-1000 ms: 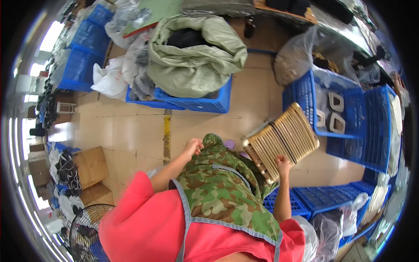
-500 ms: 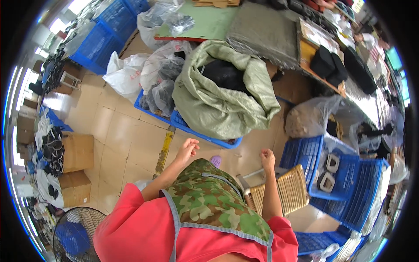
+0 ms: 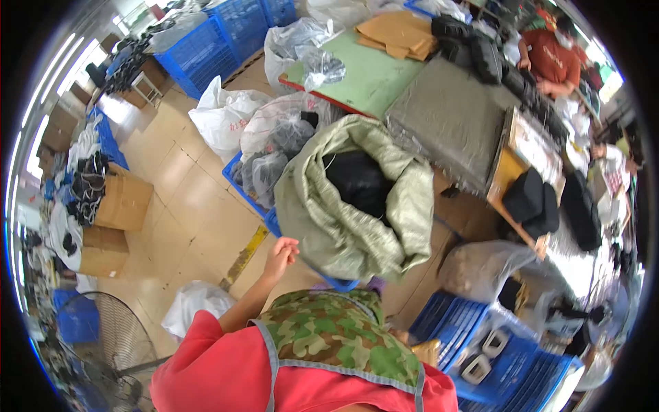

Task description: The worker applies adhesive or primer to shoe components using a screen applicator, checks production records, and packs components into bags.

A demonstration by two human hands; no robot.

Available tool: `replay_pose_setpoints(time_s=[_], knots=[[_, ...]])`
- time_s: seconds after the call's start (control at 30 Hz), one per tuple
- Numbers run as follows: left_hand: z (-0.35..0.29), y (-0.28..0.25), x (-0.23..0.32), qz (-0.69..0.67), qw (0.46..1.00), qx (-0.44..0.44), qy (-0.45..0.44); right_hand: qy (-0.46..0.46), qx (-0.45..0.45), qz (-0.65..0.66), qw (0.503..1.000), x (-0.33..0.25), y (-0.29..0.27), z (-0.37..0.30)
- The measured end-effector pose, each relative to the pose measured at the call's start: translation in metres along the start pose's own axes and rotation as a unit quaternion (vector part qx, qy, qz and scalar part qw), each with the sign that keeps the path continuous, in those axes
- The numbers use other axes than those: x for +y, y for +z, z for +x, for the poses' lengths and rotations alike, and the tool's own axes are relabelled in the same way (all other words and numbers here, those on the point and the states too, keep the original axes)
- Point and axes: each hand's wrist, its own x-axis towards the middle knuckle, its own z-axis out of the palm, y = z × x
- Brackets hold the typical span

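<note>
My left hand (image 3: 280,257) hangs in the air just left of a big pale-green woven sack (image 3: 309,226), its fingers loosely bent with nothing visible in them. The sack gapes at the top, and black material (image 3: 357,180) shows inside. It stands upon a blue crate (image 3: 341,282), mostly hidden beneath it. My right hand is hidden or barely visible beside the camouflage apron (image 3: 343,329) I wear; its fingers cannot be made out. Near that side, a small part of the tan slatted chair (image 3: 427,353) shows.
Left of the sack, a blue crate (image 3: 232,177) carries grey bagged goods. White bags (image 3: 223,117) and a green-topped table (image 3: 357,75) stand beyond. Blue crates (image 3: 511,364) are stacked at right. A fan (image 3: 113,329) is lower left. Another person (image 3: 552,58) works far right.
I have come closer to the sack, which sits nearer my body. My left hand has shifted slightly left and down. The right forearm has dropped from sight, and the chair is mostly covered.
</note>
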Motion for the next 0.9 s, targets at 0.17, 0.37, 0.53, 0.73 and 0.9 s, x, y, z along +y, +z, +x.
replay_pose_setpoints(time_s=[0.17, 0.37, 0.53, 0.73, 0.9], knots=[[0.001, 0.085, 0.008, -0.072, 0.983, 0.136, 0.096, 0.342, 0.126, 0.380, 0.850, -0.048, -0.084, 0.040], [-0.007, 0.124, 0.055, -0.022, 0.971, 0.167, 0.170, 0.219, 0.209, 0.165, 0.939, -0.175, -0.218, 0.151], [0.029, 0.106, 0.090, 0.018, 0.941, 0.225, 0.252, -0.039, 0.269, -0.014, 0.962, -0.326, -0.279, 0.284], [0.183, 0.075, 0.131, 0.037, 0.962, 0.158, 0.220, -0.247, 0.301, -0.247, 0.887, -0.393, -0.295, 0.483], [0.363, 0.088, 0.159, 0.173, 0.909, 0.154, 0.346, -0.103, 0.336, -0.326, 0.878, -0.377, -0.316, 0.599]])
